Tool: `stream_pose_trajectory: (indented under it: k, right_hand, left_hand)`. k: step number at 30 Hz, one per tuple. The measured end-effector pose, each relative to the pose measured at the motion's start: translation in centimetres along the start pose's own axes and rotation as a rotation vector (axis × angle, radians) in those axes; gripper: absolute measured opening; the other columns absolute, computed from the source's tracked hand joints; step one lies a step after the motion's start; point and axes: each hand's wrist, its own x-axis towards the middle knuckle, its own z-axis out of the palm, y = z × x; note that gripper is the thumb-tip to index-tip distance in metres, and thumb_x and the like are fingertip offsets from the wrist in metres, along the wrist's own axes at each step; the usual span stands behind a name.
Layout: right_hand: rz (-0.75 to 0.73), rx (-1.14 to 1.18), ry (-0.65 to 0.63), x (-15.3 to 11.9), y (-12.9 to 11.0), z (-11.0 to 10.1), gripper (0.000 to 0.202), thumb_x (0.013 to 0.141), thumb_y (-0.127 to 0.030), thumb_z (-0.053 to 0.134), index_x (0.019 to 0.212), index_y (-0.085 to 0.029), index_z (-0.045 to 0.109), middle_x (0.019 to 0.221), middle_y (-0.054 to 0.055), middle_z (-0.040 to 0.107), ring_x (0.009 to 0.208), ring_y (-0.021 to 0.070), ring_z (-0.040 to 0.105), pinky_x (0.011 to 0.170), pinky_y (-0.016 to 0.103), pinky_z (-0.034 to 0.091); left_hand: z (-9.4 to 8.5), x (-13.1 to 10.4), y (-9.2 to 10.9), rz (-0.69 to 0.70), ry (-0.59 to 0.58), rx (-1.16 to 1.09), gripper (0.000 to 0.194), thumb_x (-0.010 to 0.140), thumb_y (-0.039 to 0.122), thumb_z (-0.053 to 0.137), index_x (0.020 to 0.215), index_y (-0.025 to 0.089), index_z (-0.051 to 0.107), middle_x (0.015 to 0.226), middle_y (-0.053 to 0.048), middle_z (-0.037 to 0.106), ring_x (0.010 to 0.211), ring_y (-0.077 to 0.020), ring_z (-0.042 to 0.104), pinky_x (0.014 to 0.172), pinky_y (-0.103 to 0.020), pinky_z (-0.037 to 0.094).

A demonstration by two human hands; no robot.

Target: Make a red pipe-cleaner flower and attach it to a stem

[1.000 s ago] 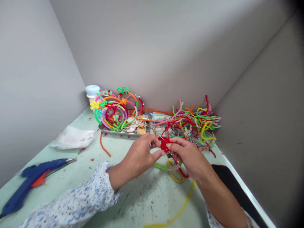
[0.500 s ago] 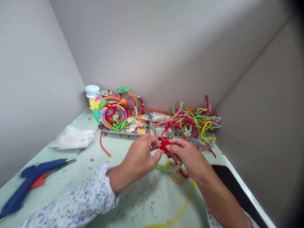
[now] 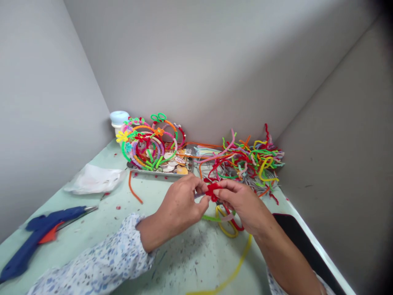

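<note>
Between my two hands is a red pipe-cleaner flower [image 3: 211,191], its petals pinched from both sides. My left hand [image 3: 186,200] grips its left edge between thumb and fingers. The thumb and fingers of my right hand [image 3: 241,200] close on its right side. Below them curves a green and pale pink pipe-cleaner band [image 3: 215,218], partly hidden behind my right hand; whether it joins the flower I cannot tell. Scissors with yellow and red handles [image 3: 227,228] lie beneath. A yellow pipe cleaner [image 3: 238,270] trails toward the front edge.
A blue glue gun [image 3: 39,233] lies at left, near a white plastic packet [image 3: 93,179]. Decorated headbands [image 3: 147,143] rest on a metal tray [image 3: 159,171] before a lidded container [image 3: 119,118]. Loose pipe cleaners [image 3: 254,159] pile at back right. A black flat object [image 3: 302,241] borders the right edge.
The red flower has shifted and turned very slightly in my fingers. Both hands keep nearly the same place and grip.
</note>
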Motion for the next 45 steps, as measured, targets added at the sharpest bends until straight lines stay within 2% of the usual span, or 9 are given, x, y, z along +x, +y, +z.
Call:
stream_pose_trajectory:
  k: [10,18,23,27,33,37,41,43,45]
  right_hand:
    - [-0.024,-0.028,0.017,-0.1,-0.6,0.3,0.013,0.073,-0.03,0.062,0.081,-0.022,0.068,0.056,-0.006,0.05,0.049,0.0088,0.038,0.051,0.024,0.036]
    - [0.021,0.033,0.025,0.2,0.3,0.0,0.018,0.073,-0.035,0.063,0.086,-0.023,0.065,0.071,-0.002,0.058,0.061,0.0119,0.048,0.047,0.021,0.036]
    - [-0.029,-0.007,0.013,0.0,0.0,0.4,0.014,0.075,-0.033,0.062,0.081,-0.021,0.065,0.067,-0.003,0.055,0.053,0.0081,0.039,0.045,0.02,0.031]
    - [-0.041,0.012,0.001,-0.2,-0.3,0.9,0.011,0.075,-0.03,0.062,0.079,-0.021,0.065,0.063,-0.005,0.054,0.051,0.0072,0.037,0.049,0.021,0.031]
    - [-0.014,0.036,-0.004,0.1,0.3,1.2,0.013,0.073,-0.03,0.062,0.081,-0.021,0.065,0.065,-0.005,0.055,0.053,0.0078,0.038,0.048,0.022,0.027]
    - [0.009,0.081,-0.026,0.3,0.5,0.8,0.014,0.075,-0.032,0.064,0.083,-0.021,0.065,0.061,-0.006,0.05,0.051,0.0067,0.036,0.046,0.021,0.025]
    - [-0.015,0.209,-0.073,0.4,0.2,0.1,0.02,0.077,-0.038,0.068,0.082,-0.019,0.064,0.064,-0.006,0.052,0.053,0.0062,0.04,0.048,0.02,0.03]
    - [-0.001,0.295,-0.064,0.5,0.0,-0.1,0.026,0.077,-0.044,0.068,0.081,-0.018,0.064,0.065,-0.004,0.054,0.055,0.0071,0.044,0.05,0.02,0.034]
    - [0.028,0.371,-0.024,0.6,-0.2,-0.3,0.034,0.076,-0.05,0.067,0.084,-0.018,0.065,0.067,-0.002,0.056,0.058,0.0088,0.048,0.053,0.021,0.038]
  left_hand:
    - [0.1,0.0,0.0,0.01,0.001,0.014,0.004,0.074,0.017,0.058,0.078,0.019,0.059,0.079,-0.003,0.061,0.074,-0.017,0.055,0.069,-0.029,0.043]
    - [-1.0,0.3,0.3,-0.052,-0.089,-0.082,0.012,0.075,0.024,0.064,0.086,0.019,0.061,0.085,-0.001,0.062,0.078,-0.0168,0.054,0.07,-0.028,0.041]
    - [-1.1,0.7,0.1,-0.145,-0.117,-0.222,0.023,0.086,0.039,0.054,0.082,0.018,0.062,0.076,0.0,0.062,0.069,-0.0149,0.053,0.061,-0.026,0.039]
    - [-0.4,0.8,-0.6,-0.161,-0.108,-0.278,0.019,0.085,0.034,0.053,0.077,0.018,0.059,0.07,0.001,0.06,0.066,-0.0142,0.053,0.059,-0.025,0.038]
    - [0.1,1.1,-1.2,-0.249,-0.16,-0.5,0.015,0.082,0.028,0.054,0.072,0.017,0.057,0.069,0.0,0.06,0.066,-0.0146,0.053,0.062,-0.026,0.039]
    - [0.0,1.5,-1.8,-0.278,-0.133,-0.637,0.014,0.082,0.029,0.055,0.075,0.017,0.06,0.071,0.002,0.057,0.069,-0.0135,0.05,0.066,-0.026,0.037]
    - [0.1,2.0,-2.6,-0.312,-0.206,-0.876,0.012,0.078,0.022,0.056,0.083,0.018,0.066,0.085,-0.001,0.062,0.08,-0.0149,0.053,0.075,-0.028,0.038]
    - [0.4,2.1,-3.0,-0.348,-0.286,-1.011,0.012,0.075,0.019,0.058,0.081,0.016,0.068,0.082,-0.002,0.063,0.076,-0.0145,0.054,0.073,-0.028,0.038]
    - [0.8,2.2,-3.4,-0.38,-0.292,-1.077,0.009,0.072,0.018,0.061,0.078,0.014,0.067,0.074,-0.001,0.06,0.069,-0.0127,0.051,0.068,-0.027,0.036]
